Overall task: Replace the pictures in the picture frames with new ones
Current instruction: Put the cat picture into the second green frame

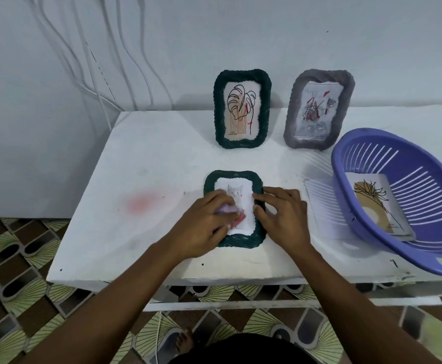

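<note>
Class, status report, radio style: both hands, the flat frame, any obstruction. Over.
Left hand gripping small lilac object on paper picture. Right hand resting on dark green woven picture frame, flat on white table. Purple plastic basket off right, clear of hands.

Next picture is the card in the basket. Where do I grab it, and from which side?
Pinch the card's upper-left corner, reaching through the basket's open mouth from the front-left. The card lies flat on the slatted wall and its lower end sits close against the near rim, so the upper corner looks easier. Use the right hand; the left hand grips a lilac thing.
</note>
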Tool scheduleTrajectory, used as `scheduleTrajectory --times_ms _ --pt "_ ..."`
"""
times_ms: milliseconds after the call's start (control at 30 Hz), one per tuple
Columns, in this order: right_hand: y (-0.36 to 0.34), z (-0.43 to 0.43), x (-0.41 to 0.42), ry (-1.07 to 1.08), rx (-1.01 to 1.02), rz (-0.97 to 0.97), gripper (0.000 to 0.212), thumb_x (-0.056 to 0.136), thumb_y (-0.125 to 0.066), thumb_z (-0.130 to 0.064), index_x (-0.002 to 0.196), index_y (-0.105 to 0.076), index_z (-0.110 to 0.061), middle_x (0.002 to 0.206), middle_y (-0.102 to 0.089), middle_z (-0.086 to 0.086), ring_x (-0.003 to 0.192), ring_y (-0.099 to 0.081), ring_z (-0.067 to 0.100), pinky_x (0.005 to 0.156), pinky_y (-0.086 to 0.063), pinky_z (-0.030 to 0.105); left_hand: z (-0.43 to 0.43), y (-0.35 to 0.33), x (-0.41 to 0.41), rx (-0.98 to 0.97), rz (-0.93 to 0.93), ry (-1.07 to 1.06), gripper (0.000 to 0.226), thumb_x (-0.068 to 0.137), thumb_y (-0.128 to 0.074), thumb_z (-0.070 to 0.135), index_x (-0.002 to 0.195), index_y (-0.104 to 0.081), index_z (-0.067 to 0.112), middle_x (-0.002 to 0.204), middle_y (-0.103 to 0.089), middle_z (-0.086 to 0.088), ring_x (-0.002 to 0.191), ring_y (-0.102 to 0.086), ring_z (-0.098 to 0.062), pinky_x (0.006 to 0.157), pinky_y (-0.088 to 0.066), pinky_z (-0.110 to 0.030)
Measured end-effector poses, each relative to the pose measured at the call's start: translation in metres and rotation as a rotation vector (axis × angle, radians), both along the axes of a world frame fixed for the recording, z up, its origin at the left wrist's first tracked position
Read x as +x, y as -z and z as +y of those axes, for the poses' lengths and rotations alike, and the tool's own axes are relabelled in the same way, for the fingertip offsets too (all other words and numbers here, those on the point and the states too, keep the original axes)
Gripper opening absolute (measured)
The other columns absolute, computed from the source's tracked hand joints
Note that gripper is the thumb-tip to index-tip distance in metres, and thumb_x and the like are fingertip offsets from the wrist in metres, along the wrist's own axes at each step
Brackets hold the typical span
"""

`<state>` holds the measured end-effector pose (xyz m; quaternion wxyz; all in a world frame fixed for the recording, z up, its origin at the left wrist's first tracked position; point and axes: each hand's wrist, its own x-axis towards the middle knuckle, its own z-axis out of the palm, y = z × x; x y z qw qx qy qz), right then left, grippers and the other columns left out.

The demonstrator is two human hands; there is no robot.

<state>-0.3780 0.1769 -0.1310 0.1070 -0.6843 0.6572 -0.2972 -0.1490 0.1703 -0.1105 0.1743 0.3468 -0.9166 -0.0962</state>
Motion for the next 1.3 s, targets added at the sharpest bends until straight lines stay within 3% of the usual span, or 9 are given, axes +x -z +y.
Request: scheduleTrajectory --times_ms 300,433,633,767,900,967,1133,1300 --pt "0.000 0.002 -0.001 -0.014 -0.004 -0.025 0.030 0.085 -0.060 -0.041 0.112 -0.069 -0.033 0.121 -0.064 -0.009 0.111 -0.046 0.018 0.084 -0.037 0.037 -0.048 -0.010 -0.028 -0.003 -0.074 -0.249 0.045 0.089 -0.038 0.029 0.121 -0.064 0.012 0.123 -0.054 -0.012 0.117 -0.045 -0.028 0.087 -0.047 -0.046" --pt "0.000 0.002 -0.001 -0.019 0.009 -0.022 0.029 0.086 -0.062 -0.038 0.114 -0.068 -0.034 0.123 -0.062 -0.011 0.113 -0.045 0.018 0.082 -0.032 0.034 -0.025 -0.006 -0.019 0.003 -0.020 -0.060 0.039 0.091 -0.048 0.021 0.126 -0.063 0.018 0.125 -0.053 -0.005 0.121 -0.043 -0.023 0.096 -0.039 -0.031" --pt "0.001 0.002 -0.001 -0.008 0.002 -0.024 0.028 0.086 -0.063 -0.038 0.114 -0.069 -0.035 0.124 -0.062 -0.012 0.113 -0.044 0.016 0.082 -0.032 0.033 0.010 -0.003 -0.008 0.032 -0.005 0.082 0.038 0.094 -0.047 0.019 0.129 -0.061 0.020 0.127 -0.054 -0.002 0.121 -0.043 -0.021 0.095 -0.042 -0.036" --pt "0.000 0.002 -0.001 -0.008 0.013 -0.020 0.029 0.086 -0.061 -0.041 0.114 -0.068 -0.037 0.124 -0.062 -0.012 0.113 -0.043 0.016 0.083 -0.034 0.034 -0.016 -0.002 -0.017 -0.021 -0.008 -0.069 0.038 0.093 -0.047 0.022 0.128 -0.062 0.019 0.126 -0.054 -0.007 0.119 -0.045 -0.025 0.094 -0.040 -0.033" --pt "0.000 0.002 -0.001 -0.010 0.008 -0.013 0.031 0.086 -0.058 -0.043 0.115 -0.068 -0.037 0.124 -0.062 -0.012 0.113 -0.044 0.017 0.083 -0.035 0.035 -0.044 -0.006 -0.033 -0.026 -0.047 -0.242 0.041 0.090 -0.043 0.026 0.122 -0.064 0.014 0.124 -0.056 -0.010 0.117 -0.046 -0.027 0.088 -0.047 -0.044" --pt "-0.001 0.002 -0.001 -0.009 0.012 -0.009 0.031 0.086 -0.057 -0.043 0.115 -0.068 -0.037 0.124 -0.062 -0.012 0.113 -0.044 0.016 0.082 -0.035 0.035 -0.045 -0.005 -0.036 -0.027 -0.048 -0.237 0.043 0.088 -0.042 0.027 0.122 -0.065 0.015 0.124 -0.056 -0.009 0.117 -0.045 -0.026 0.090 -0.047 -0.043" --pt "-0.001 0.002 -0.002 -0.012 0.012 -0.009 0.030 0.086 -0.059 -0.042 0.114 -0.068 -0.037 0.123 -0.062 -0.012 0.112 -0.043 0.016 0.081 -0.034 0.034 -0.026 -0.003 -0.016 0.023 0.048 -0.039 0.039 0.089 -0.056 0.019 0.127 -0.063 0.019 0.127 -0.054 -0.004 0.119 -0.044 -0.023 0.096 -0.039 -0.031" --pt "-0.002 0.002 -0.001 -0.010 0.014 -0.029 0.028 0.086 -0.063 -0.041 0.113 -0.070 -0.036 0.123 -0.062 -0.012 0.113 -0.045 0.017 0.085 -0.038 0.039 -0.012 0.002 0.026 0.045 0.366 -0.381 0.038 0.093 -0.048 0.022 0.126 -0.063 0.015 0.130 -0.054 -0.005 0.123 -0.042 -0.021 0.105 -0.039 -0.035"
